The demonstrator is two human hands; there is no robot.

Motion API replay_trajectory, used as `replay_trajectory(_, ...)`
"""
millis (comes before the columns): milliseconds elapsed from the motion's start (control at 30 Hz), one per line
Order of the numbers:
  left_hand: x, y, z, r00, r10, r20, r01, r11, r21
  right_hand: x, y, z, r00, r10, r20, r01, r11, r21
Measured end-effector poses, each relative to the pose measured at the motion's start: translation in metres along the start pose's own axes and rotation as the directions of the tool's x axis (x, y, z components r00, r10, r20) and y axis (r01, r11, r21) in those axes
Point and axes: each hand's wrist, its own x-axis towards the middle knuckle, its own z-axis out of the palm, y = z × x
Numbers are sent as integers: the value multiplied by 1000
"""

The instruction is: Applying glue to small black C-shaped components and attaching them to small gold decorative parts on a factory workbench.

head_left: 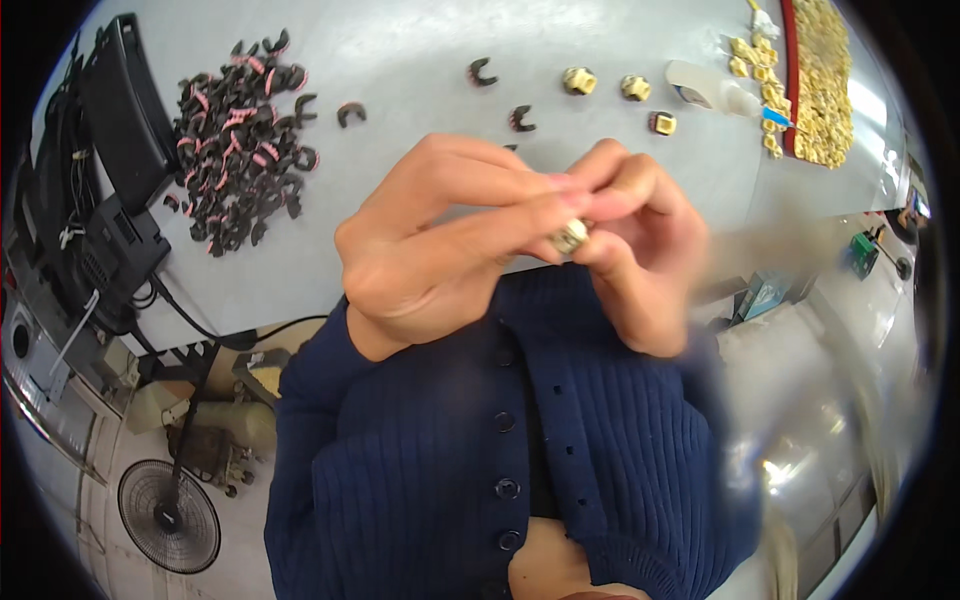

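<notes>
Above the near edge of the table, my left hand [425, 245] and my right hand [645, 235] meet, fingers pinched together. Between the fingertips sits a small cream-coloured block [570, 236]; most of it is hidden by the fingers. Just beyond my hands lie two dark C-shaped pieces, one farther off [482, 72] and one nearer [522, 118]. To their right are three cream blocks joined with dark parts: the left one [578, 81], the middle one [635, 88] and the nearest one [663, 123].
A heap of dark C-shaped pieces with pink edges [240, 150] covers the table's left. At right, a clear bottle with a blue tip [710, 88] lies by loose cream blocks [755, 60] and a red-edged tray [789, 60] full of them. Black equipment [125, 110] stands far left.
</notes>
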Motion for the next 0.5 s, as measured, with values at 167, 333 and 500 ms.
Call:
replay_trajectory(167,-3,1,2,981,-103,-161,154,926,344,17,2,-21,964,-259,57,258,870,-421)
replay_trajectory(333,-11,0,-1,990,-141,24,102,812,575,32,5,-49,800,-537,265,427,200,-882)
replay_trajectory(500,-7,-2,5,990,-135,47,79,791,607,25,4,-55,705,-662,255,424,105,-899)
